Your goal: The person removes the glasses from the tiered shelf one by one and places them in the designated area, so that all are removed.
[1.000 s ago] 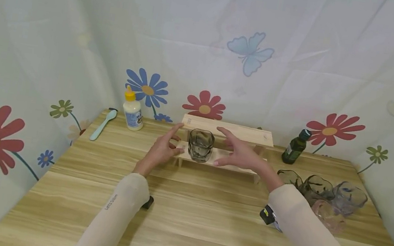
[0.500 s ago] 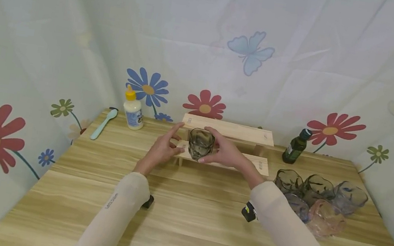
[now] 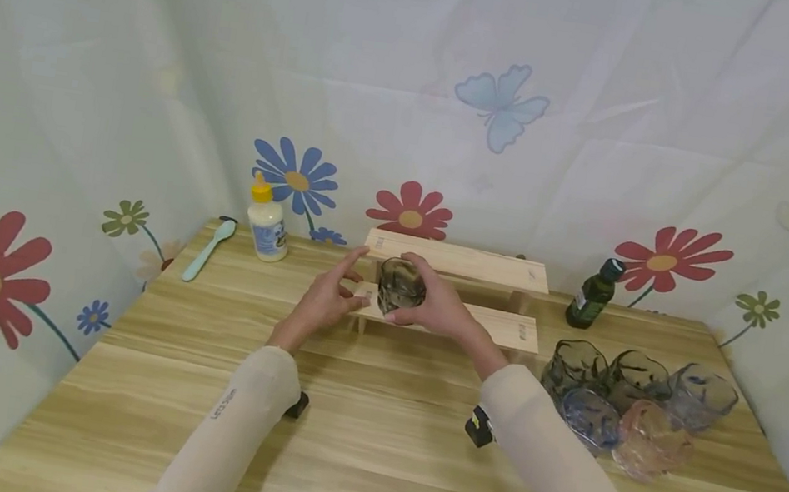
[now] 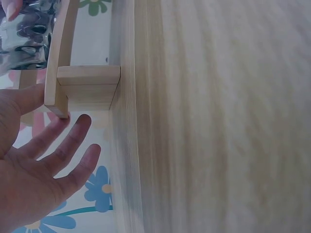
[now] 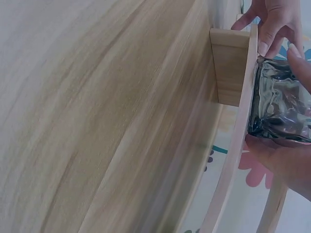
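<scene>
My right hand holds a dark smoky wavy-sided glass, thumb and fingers round its right side. Upright, the glass stands at the left part of the lower board of a two-tier wooden shelf. In the right wrist view the base of the glass is against the board, and the fingers are partly cut off by the frame. At the shelf's left end my left hand has its thumb on the lower board. In the left wrist view its other fingers spread loosely beside the board's end.
Several wavy glasses cluster at the right, among them a pink one and a blue one. A dark green bottle stands behind them. At the back left are a yellow-capped bottle and a pale green spoon.
My right hand has come left from open beside the glass to close round it. The glass looks slightly shifted at most. My left hand has stayed at the shelf's end.
</scene>
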`<state>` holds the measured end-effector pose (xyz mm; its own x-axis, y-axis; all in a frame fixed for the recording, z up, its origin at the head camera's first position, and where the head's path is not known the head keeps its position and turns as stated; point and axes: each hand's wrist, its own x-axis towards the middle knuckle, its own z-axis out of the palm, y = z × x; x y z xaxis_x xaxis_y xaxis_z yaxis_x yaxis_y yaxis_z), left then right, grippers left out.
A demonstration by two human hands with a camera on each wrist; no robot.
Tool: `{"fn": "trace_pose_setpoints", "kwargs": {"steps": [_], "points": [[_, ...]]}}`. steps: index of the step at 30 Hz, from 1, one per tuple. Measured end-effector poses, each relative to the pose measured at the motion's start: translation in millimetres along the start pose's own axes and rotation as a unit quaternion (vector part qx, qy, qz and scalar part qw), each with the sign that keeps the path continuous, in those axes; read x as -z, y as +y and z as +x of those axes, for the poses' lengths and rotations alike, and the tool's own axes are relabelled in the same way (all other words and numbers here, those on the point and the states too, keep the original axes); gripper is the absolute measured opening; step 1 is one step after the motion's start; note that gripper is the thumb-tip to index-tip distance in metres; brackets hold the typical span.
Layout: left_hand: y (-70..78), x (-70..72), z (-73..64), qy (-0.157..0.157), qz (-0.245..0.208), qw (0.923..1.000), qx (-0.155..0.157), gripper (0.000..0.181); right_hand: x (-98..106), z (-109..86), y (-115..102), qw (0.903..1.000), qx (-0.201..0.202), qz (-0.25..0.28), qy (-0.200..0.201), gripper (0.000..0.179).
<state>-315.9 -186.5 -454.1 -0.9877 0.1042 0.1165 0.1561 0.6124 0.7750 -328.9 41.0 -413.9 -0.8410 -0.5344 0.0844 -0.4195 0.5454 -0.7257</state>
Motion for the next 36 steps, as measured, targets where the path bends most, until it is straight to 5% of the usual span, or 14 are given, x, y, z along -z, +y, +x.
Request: {"fn": "trace_pose_setpoints", "kwargs": {"steps": [36], "points": [[-0.2,-1.4,0.2,0.007,0.001,1.0,0.002,0.09,8,-13.8,-2,0.9984,-0.031,-0.029,0.038,0.094]]}}
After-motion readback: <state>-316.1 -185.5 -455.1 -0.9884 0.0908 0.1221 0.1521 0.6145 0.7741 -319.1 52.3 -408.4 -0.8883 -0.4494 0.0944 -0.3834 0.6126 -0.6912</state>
